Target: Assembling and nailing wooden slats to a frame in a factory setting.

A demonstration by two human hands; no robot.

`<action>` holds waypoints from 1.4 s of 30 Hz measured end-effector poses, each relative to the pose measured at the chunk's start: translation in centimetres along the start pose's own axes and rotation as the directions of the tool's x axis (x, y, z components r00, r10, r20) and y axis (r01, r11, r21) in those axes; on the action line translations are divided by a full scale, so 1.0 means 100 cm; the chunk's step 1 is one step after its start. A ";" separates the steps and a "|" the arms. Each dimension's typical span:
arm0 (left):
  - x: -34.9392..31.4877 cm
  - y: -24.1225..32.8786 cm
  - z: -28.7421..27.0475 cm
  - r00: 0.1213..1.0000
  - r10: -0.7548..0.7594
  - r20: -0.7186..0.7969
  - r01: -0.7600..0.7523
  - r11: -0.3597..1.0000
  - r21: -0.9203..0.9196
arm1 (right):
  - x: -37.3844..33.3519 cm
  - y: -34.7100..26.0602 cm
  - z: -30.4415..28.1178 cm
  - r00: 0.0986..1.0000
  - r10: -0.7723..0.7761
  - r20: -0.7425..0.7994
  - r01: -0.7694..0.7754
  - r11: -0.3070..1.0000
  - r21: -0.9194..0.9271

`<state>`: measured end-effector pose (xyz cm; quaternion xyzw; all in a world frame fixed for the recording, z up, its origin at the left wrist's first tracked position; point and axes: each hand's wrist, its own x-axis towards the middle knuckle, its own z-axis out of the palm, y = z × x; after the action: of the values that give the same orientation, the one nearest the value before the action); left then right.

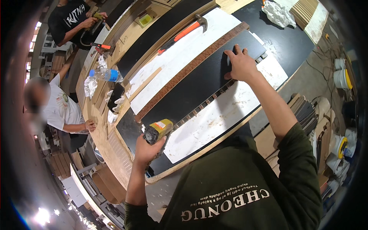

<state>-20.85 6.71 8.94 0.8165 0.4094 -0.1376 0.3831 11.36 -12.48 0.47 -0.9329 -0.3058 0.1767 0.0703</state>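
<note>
My left hand (pixel 145 150) is wrapped round the handle of a yellow and black nail gun (pixel 160 126). The gun's nose is at the near left end of a long dark panel (pixel 188 89), though exact contact is hard to make out. Spread fingers of my right hand (pixel 242 65) lie on the panel's far right part, with nothing gripped. A brown strip with a zigzag pattern (pixel 193 70) runs along the panel's far edge. Along the near edge there is a narrow strip with evenly spaced blocks (pixel 209 101). White sheeting (pixel 218 119) lies beneath.
An orange-handled hammer (pixel 180 36) lies beyond the panel. Left of it are a water bottle (pixel 105 74) and crumpled paper (pixel 90 86). Two people stand across the bench, one holding another nail gun (pixel 91 22). Buckets (pixel 340 79) and cables are on the floor at right.
</note>
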 end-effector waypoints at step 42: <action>0.015 0.060 0.039 0.986 -0.164 -0.002 0.162 0.976 -0.146 | 0.028 0.169 0.029 0.986 0.134 -0.104 0.043 0.397 0.917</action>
<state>-14.88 2.45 8.59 0.7511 0.4866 -0.1324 0.4262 21.56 -24.35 -7.08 -0.7599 -0.1264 0.2414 0.5901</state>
